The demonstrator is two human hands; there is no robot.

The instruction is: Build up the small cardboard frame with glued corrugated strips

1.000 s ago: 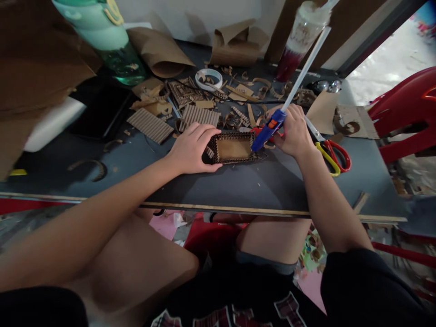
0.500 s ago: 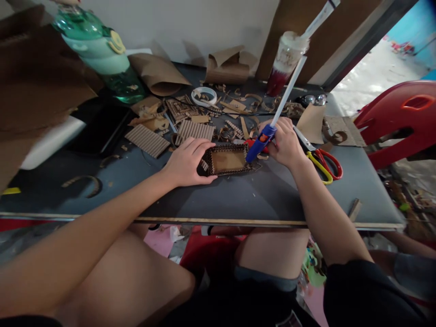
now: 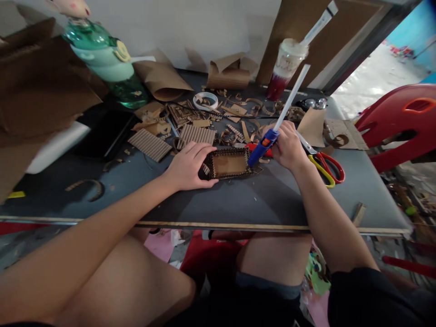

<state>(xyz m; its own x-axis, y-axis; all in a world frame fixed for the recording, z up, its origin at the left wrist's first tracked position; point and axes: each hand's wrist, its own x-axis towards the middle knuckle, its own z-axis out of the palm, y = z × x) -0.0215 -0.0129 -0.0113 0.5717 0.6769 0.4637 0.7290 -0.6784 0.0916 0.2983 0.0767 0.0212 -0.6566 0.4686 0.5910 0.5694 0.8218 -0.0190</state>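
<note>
A small rectangular cardboard tray (image 3: 230,165) with a dark corrugated rim lies on the dark table. My left hand (image 3: 190,167) grips its left end, thumb at the near side and fingers at the far side. In my right hand (image 3: 289,144) is a blue hot glue gun (image 3: 263,147) with a long white glue stick (image 3: 292,97) rising from its back. Its nozzle end points down at the tray's right rim; whether the tip touches cannot be made out. Something red lies behind the gun, partly hidden.
Scissors (image 3: 327,167) with red and yellow handles lie right of my right hand. Corrugated scraps (image 3: 196,136), a white tape roll (image 3: 205,101) and a black cable cover the back. A green bottle (image 3: 109,68), a drink cup (image 3: 284,68) and a phone (image 3: 105,134) stand or lie around.
The view has shifted slightly, so everything sits a little lower in the picture. Both hands keep their holds, and the glue gun stays at the tray's right rim.
</note>
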